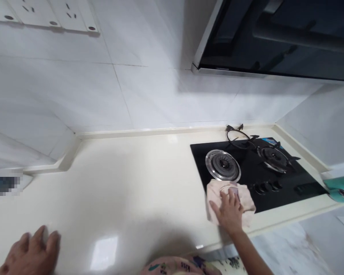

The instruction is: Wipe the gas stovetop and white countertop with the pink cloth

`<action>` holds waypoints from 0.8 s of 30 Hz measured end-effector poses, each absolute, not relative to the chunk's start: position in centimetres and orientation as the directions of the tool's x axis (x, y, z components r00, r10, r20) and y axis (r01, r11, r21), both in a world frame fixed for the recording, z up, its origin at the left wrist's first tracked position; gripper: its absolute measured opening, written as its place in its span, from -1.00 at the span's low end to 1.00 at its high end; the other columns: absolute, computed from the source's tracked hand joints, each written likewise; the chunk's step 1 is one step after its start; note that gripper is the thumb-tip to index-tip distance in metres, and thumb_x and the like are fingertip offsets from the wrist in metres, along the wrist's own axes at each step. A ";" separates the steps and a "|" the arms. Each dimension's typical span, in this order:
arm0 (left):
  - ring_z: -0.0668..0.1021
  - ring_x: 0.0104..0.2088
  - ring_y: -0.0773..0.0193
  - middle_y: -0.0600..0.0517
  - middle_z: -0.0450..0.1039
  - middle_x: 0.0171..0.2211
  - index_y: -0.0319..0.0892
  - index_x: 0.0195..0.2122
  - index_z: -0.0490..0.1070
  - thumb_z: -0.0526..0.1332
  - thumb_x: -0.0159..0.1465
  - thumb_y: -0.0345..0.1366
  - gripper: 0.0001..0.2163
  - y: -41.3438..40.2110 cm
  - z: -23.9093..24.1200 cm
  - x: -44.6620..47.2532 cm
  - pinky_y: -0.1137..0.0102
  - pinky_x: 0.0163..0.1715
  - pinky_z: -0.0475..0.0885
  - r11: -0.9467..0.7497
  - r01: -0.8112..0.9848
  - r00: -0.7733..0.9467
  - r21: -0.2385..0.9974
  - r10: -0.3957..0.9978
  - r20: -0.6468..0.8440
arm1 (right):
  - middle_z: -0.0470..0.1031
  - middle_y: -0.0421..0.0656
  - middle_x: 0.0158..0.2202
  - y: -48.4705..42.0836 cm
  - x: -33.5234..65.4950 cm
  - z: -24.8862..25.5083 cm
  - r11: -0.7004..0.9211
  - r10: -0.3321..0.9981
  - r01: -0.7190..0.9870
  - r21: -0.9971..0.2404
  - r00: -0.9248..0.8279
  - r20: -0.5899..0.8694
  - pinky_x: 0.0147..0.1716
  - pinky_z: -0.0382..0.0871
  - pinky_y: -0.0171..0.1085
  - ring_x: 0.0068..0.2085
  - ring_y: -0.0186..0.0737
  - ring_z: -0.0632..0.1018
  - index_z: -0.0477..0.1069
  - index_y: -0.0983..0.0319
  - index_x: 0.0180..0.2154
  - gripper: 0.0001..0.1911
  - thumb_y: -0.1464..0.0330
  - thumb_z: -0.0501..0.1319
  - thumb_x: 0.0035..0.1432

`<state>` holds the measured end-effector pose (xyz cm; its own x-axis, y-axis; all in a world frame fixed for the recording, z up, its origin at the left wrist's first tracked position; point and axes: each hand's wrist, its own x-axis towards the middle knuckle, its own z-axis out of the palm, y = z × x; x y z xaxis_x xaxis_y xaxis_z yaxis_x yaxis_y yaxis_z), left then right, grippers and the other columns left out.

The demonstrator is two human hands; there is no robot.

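My right hand [229, 212] presses down on a pale pink cloth [248, 196], holding it with bent, parted fingers. The cloth lies over the front left corner of a black gas cooktop [246, 168] and partly on the white countertop [149, 175]. Just behind it sits the left burner [223, 165], a round metal ring with no pot stand on it. At the lower left, my left hand [31, 252] rests on the countertop with nothing in it, its fingers a little apart and partly cut off by the frame edge.
A loose black pot stand [237, 138] leans at the cooktop's back edge, beside the right burner [275, 157]. A dark range hood [275, 42] overhangs from the wall. Green cylindrical objects [342, 183] stand at the far right. Wall sockets [40, 15] are at upper left.
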<state>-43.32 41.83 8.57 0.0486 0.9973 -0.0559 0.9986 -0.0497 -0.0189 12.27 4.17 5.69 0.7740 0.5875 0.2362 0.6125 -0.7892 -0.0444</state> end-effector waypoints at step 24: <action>0.13 0.51 -0.08 -0.25 0.12 0.49 -0.11 0.40 0.27 -0.24 0.44 0.11 -0.32 41.7 8.7 -42.7 -0.13 0.38 0.11 0.075 0.995 -0.078 0.072 0.997 0.029 | 0.15 0.26 0.44 36.0 21.9 10.3 -0.479 0.877 0.873 -0.094 0.471 -0.095 0.30 0.07 0.12 0.38 0.24 0.25 0.21 0.29 0.41 -0.22 -0.08 0.16 0.40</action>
<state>-42.71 41.65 8.69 -0.0777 0.9966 0.0291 0.9945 0.0754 0.0723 21.90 35.98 10.29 0.4708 0.8771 -0.0946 0.8729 -0.4787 -0.0944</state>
